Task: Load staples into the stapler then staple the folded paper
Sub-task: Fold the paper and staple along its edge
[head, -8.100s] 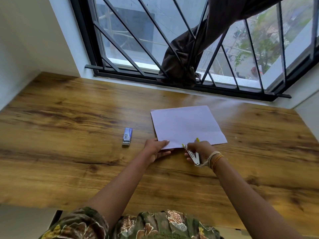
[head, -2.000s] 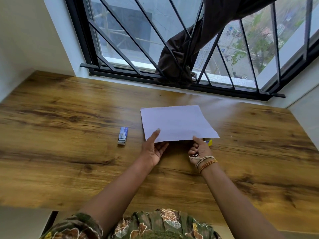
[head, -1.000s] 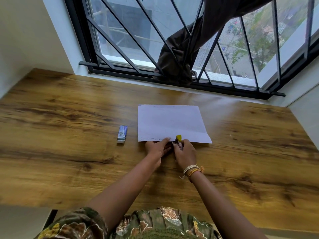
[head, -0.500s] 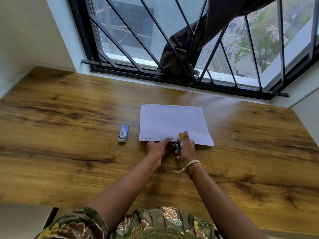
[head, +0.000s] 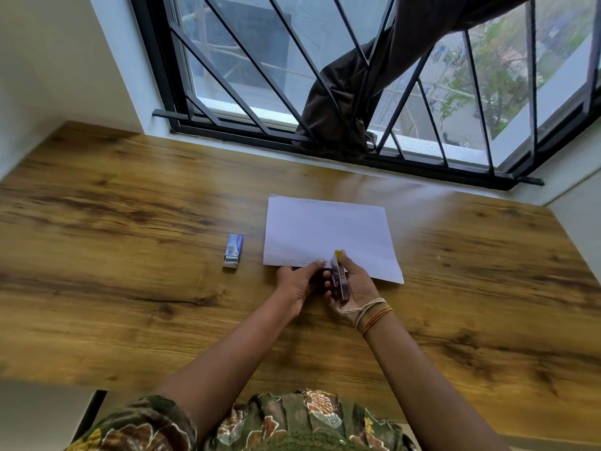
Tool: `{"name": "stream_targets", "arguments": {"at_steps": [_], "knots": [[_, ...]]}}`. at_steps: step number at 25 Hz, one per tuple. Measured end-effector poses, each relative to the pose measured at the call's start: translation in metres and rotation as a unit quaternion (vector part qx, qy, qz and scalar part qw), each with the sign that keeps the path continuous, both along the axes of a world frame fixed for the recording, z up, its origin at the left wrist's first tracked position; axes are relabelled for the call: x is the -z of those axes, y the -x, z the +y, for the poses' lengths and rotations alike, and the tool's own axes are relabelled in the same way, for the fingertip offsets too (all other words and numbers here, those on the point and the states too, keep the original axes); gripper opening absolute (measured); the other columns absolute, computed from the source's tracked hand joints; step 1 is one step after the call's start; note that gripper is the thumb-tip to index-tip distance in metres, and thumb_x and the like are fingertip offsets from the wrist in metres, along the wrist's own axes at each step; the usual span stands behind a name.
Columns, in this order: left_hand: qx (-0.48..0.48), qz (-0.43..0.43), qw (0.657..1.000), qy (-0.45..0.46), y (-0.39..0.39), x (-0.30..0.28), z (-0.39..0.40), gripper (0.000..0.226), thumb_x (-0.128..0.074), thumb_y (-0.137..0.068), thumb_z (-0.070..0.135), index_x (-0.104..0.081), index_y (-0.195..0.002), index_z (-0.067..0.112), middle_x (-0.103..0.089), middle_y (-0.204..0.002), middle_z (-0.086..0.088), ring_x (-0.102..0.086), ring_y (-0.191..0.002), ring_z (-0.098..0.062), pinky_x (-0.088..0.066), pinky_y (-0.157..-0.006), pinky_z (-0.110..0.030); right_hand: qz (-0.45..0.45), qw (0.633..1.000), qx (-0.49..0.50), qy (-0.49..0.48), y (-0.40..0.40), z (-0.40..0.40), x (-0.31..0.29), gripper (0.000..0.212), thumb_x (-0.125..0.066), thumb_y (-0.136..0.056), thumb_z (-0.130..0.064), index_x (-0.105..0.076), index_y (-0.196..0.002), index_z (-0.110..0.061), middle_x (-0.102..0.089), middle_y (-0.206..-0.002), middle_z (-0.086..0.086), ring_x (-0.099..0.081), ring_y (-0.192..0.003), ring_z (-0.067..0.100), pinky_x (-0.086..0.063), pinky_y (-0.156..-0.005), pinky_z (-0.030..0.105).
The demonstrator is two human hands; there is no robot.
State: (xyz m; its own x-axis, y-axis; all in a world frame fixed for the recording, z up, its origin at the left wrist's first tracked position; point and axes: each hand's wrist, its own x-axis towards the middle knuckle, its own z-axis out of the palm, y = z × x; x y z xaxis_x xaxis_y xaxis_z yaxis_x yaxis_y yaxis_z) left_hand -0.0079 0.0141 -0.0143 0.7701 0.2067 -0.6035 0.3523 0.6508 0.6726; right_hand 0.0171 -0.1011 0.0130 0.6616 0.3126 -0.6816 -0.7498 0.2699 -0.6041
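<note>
We see a small blue staple box (head: 233, 250) lying on the wooden counter (head: 130, 288), toward the middle and a little left of the folded paper (head: 328, 236); there is printing on its lid, but it is too small and blurred for us to read. Its near end is slid open and shows a silvery block, likely staples.

The folded paper lies flat near the centre of the counter, well short of the far edge under the barred window (head: 325, 76). A dark cloth (head: 351, 102) hangs through the bars.

Our right hand (head: 354, 284) holds the stapler (head: 339, 276) at the paper's near edge. The stapler points away from us, its yellow tip (head: 338, 253) over the paper, its body lying along the palm with fingers curled round it. The right grip is closed on the stapler. Thread and orange bangles (head: 374, 315) circle that wrist.

Our left hand (head: 297, 283) sits just beside the right one, knuckles up, the fingertips (head: 320, 262) reaching to the paper's near edge close to the stapler. We cannot tell whether the left grip pinches the paper or only presses on it. Both forearms stretch out over the near edge of the counter from a floral-patterned garment (head: 292, 421).
</note>
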Motion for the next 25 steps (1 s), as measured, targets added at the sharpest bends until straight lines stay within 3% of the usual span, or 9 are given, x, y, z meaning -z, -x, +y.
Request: {"name": "stream_targets", "arguments": {"at_steps": [3, 6, 7, 14, 18, 25], "knots": [[-0.025, 0.016, 1.0, -0.009, -0.002, 0.003, -0.001, 0.037, -0.082, -0.068, 0.007, -0.061, -0.097, -0.004, -0.07, -0.093, -0.017, -0.069, -0.085, -0.029, -0.059, -0.08, -0.043, 0.001, 1.0, 0.006, 0.003, 0.003, -0.001, 0.005, 0.044, -0.061, -0.082, -0.054, -0.065, -0.097, -0.013, -0.065, -0.076, 0.0, -0.06, -0.054, 0.01, -0.049, -0.046, 0.021], [-0.032, 0.03, 0.999, -0.002, -0.002, 0.002, -0.001, 0.077, -0.092, -0.047, 0.025, -0.059, -0.109, -0.007, -0.07, -0.102, -0.021, -0.07, -0.094, -0.033, -0.058, -0.083, -0.048, 0.005, 0.999, 0.034, 0.004, 0.008, 0.002, 0.006, 0.043, -0.066, -0.082, -0.048, -0.063, -0.105, -0.011, -0.064, -0.077, 0.001, -0.062, -0.054, 0.01, -0.05, -0.044, 0.022], [-0.03, 0.031, 0.999, 0.002, -0.002, 0.002, 0.0, 0.081, -0.092, -0.045, 0.027, -0.059, -0.11, -0.007, -0.07, -0.103, -0.021, -0.07, -0.094, -0.034, -0.058, -0.083, -0.048, 0.004, 0.999, 0.04, 0.01, 0.008, 0.003, 0.005, 0.043, -0.066, -0.082, -0.046, -0.062, -0.105, -0.01, -0.063, -0.075, 0.001, -0.062, -0.054, 0.01, -0.05, -0.043, 0.022], [-0.009, 0.019, 0.999, 0.027, -0.004, -0.001, 0.002, 0.034, -0.078, -0.073, 0.005, -0.065, -0.102, -0.007, -0.071, -0.095, -0.019, -0.07, -0.081, -0.026, -0.059, -0.077, -0.039, -0.028, 0.995, 0.05, 0.085, 0.002, 0.005, 0.006, 0.039, -0.068, -0.081, -0.04, -0.064, -0.096, -0.004, -0.064, -0.073, 0.004, -0.061, -0.063, 0.013, -0.046, -0.041, 0.022], [0.008, 0.014, 0.999, 0.028, -0.005, -0.002, 0.002, 0.031, -0.075, -0.077, 0.003, -0.064, -0.105, -0.006, -0.07, -0.093, -0.018, -0.068, -0.079, -0.026, -0.06, -0.077, -0.036, -0.031, 0.994, 0.042, 0.094, -0.002, 0.004, 0.007, 0.034, -0.067, -0.083, -0.038, -0.063, -0.092, -0.005, -0.063, -0.072, 0.004, -0.06, -0.062, 0.013, -0.045, -0.041, 0.021], [0.019, 0.022, 0.999, 0.017, -0.006, -0.003, 0.001, 0.014, -0.073, -0.079, 0.003, -0.064, -0.091, 0.001, -0.068, -0.092, -0.019, -0.066, -0.072, -0.024, -0.06, -0.069, -0.033, -0.017, 0.993, 0.07, 0.096, -0.006, 0.006, 0.006, 0.025, -0.066, -0.086, -0.027, -0.064, -0.088, -0.002, -0.063, -0.069, 0.007, -0.058, -0.052, 0.013, -0.043, -0.041, 0.021]]}}
